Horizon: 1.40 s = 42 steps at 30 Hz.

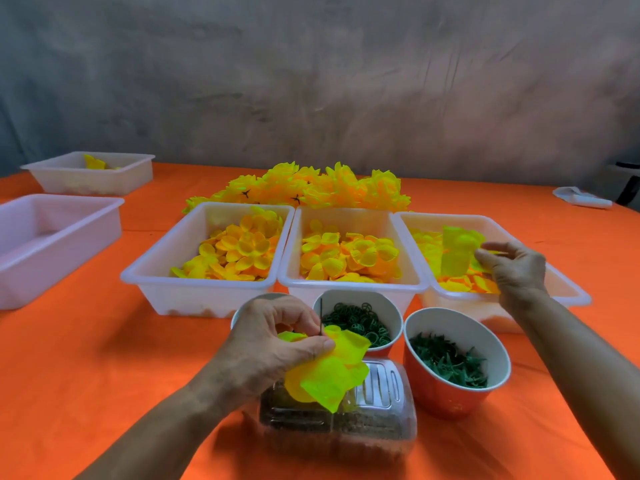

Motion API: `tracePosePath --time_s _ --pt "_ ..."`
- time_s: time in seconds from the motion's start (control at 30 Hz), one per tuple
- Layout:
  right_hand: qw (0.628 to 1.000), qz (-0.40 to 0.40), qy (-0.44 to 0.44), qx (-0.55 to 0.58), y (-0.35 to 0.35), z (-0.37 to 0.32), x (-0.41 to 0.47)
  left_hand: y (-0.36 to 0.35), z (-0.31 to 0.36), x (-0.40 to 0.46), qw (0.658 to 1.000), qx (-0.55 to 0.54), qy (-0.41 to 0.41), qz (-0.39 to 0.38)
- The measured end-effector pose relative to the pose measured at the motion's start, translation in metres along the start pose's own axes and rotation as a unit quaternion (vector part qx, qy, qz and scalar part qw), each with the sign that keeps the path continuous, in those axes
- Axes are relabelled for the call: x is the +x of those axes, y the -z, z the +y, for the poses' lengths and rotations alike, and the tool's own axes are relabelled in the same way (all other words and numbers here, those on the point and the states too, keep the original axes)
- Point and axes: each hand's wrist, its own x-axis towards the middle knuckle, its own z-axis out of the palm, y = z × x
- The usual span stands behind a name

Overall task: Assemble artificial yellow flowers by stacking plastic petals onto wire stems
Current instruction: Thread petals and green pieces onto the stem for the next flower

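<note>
A: How far along?
B: A heap of finished flowers [311, 188] lies behind the tubs. The left hand [277, 344] pinches a wire stem [321, 318] carrying a few petals [332, 372].
A: Next?
B: The right hand [512, 268] pinches another petal [457, 251] over the right tub [568, 292]; it isn't threaded yet

Table under orange cloth [86, 358]. Three white tubs in row, touching: left tub [194, 289], middle tub [349, 287], right tub [568, 292], each holding yellow petals. Behind them, heap of finished yellow flowers [311, 188]. Far left, two more white tubs [52, 244] [93, 181]. Near edge: two paper cups [391, 310] [457, 400] of green parts, clear plastic box [346, 431]. Far right, white object [581, 199], unclear.
</note>
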Motion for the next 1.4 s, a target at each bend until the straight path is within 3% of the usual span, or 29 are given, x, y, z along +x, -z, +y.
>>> tracePosePath --time_s 0.2,0.4,0.57,0.9,1.13,1.4 --pt "0.986 -0.142 0.038 0.08 -0.01 -0.05 -0.045 -0.001 0.002 -0.001 1.0 -0.009 0.013 0.009" --pt "0.945 -0.279 -0.015 0.167 -0.031 -0.095 -0.103 -0.003 0.004 -0.003 0.999 -0.01 0.016 0.027" --pt "0.921 -0.35 -0.022 0.169 -0.042 -0.111 -0.136 -0.001 0.002 -0.004 0.999 0.002 0.006 0.034" --pt "0.943 -0.3 0.072 0.125 -0.05 -0.119 -0.161 0.009 0.009 -0.003 0.999 0.023 0.044 -0.018" --pt "0.951 -0.284 0.049 0.117 -0.056 -0.125 -0.175 0.022 0.025 -0.005 0.996 0.011 0.08 -0.038" --pt "0.954 -0.279 0.04 0.106 -0.059 -0.125 -0.194 0.042 0.049 0.0 0.988 -0.142 0.059 -0.002"
